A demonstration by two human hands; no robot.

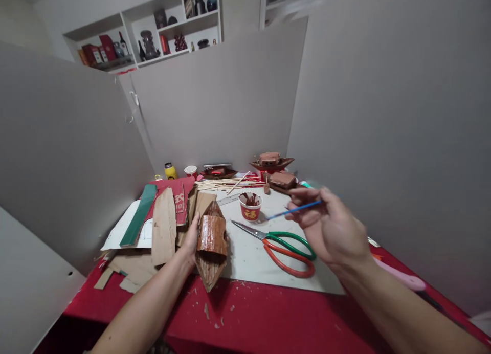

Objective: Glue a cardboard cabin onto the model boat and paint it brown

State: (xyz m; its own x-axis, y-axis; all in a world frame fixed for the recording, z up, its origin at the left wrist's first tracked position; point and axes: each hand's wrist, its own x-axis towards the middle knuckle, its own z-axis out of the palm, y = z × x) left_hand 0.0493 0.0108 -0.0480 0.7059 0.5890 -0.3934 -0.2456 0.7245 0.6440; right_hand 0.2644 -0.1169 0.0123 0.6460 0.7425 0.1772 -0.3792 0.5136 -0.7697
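Observation:
My left hand (pixel 192 239) grips a small model boat (pixel 212 235) of cardboard by its left side. Its arched roof is glossy brown, and its pointed ends show ribbed, paler cardboard. Between the fingers of my right hand (pixel 330 223) is a thin blue paintbrush (pixel 293 209), its tip pointing left. Left of that tip stands a red and white paper cup (pixel 250 206) with dark brown paint smeared inside. Scissors (pixel 282 246) with one green and one orange handle lie below the brush, blades apart from the cup.
Cardboard pieces (pixel 164 226) and a green strip (pixel 140 213) lie at left. Thin wooden sticks (pixel 226 184) are behind the cup. Brown model boats (pixel 270 160) stand at the back near a yellow bottle (pixel 170 170) and another paper cup (pixel 191 172). Grey panels (pixel 222 103) surround the red-covered table (pixel 245 323).

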